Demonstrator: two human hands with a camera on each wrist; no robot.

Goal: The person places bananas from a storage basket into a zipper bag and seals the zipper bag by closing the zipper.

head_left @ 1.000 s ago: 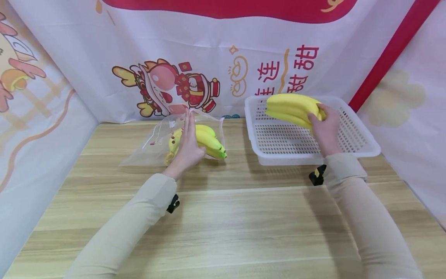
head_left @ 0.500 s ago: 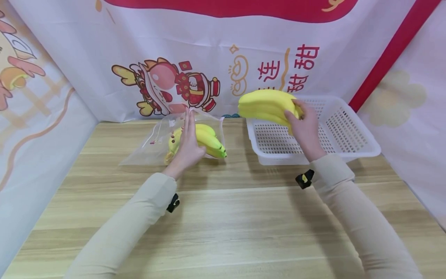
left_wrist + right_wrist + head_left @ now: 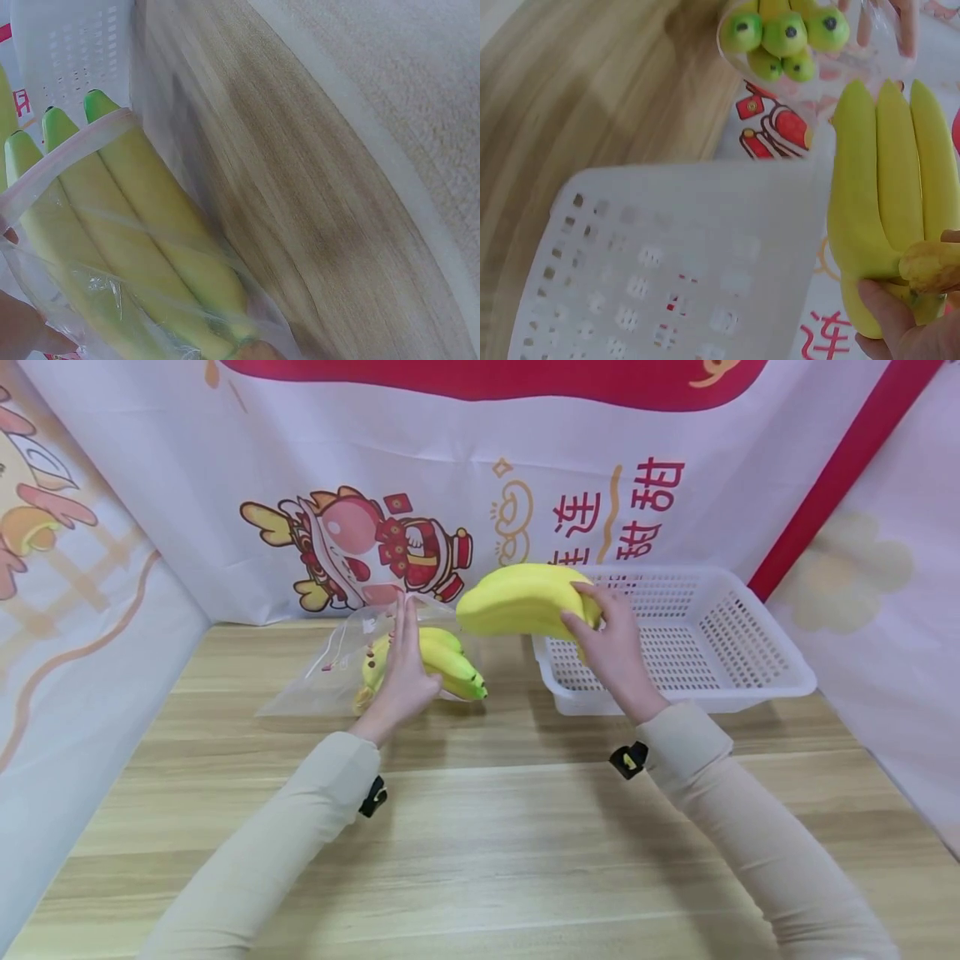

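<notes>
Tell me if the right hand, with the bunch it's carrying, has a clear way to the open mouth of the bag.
Probably yes. The right hand holds its banana bunch in the air just beside the clear bag, whose mouth the left hand props open. Nothing lies between, though the bananas already inside fill much of the opening.

Bright even light, soft shadows, blurry wrist views

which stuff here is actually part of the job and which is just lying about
In use:
- banana bunch, held in the air by the right hand
- clear plastic bag, its mouth held open by the left hand
- second banana bunch, partly inside that bag
- white basket, beside the right hand

Just there:
- printed backdrop
- wooden table
</notes>
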